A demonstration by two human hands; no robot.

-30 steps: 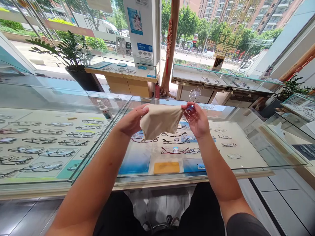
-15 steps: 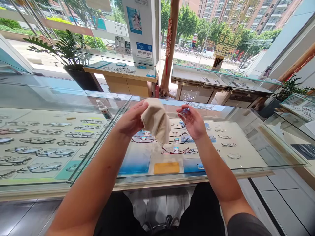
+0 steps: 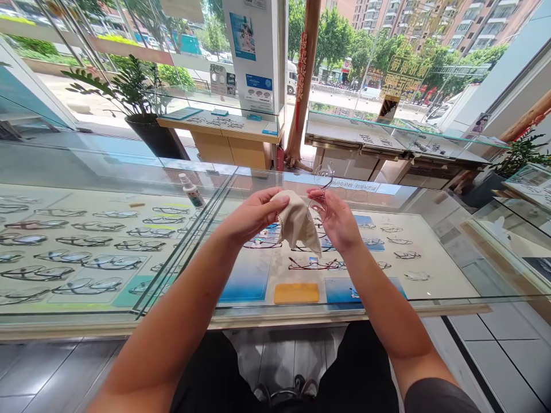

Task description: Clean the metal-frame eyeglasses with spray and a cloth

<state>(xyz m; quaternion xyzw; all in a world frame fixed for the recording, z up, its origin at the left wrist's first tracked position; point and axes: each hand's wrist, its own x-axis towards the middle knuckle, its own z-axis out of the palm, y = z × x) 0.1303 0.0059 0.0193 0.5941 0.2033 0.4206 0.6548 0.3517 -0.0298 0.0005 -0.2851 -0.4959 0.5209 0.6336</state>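
My left hand [image 3: 253, 215] pinches a beige cleaning cloth [image 3: 297, 225] that hangs down between both hands. My right hand [image 3: 338, 221] grips a pair of clear-lensed glasses [image 3: 322, 178], one lens sticking up above the fingers, the other lens close to the cloth. Both hands hover over the glass top of a display counter [image 3: 430, 287], nearly touching each other.
Rows of glasses [image 3: 107, 261] lie under the glass to the left and below my hands. A small spray bottle [image 3: 191, 191] stands on the counter at the left. A yellow pad [image 3: 297, 292] lies inside the case. More glass counters [image 3: 387, 135] and a potted plant [image 3: 142, 109] stand beyond.
The cloth, first stretched between both hands, was released by the right hand and now hangs bunched from the left. The hands have drawn closer, bringing cloth and glasses together.
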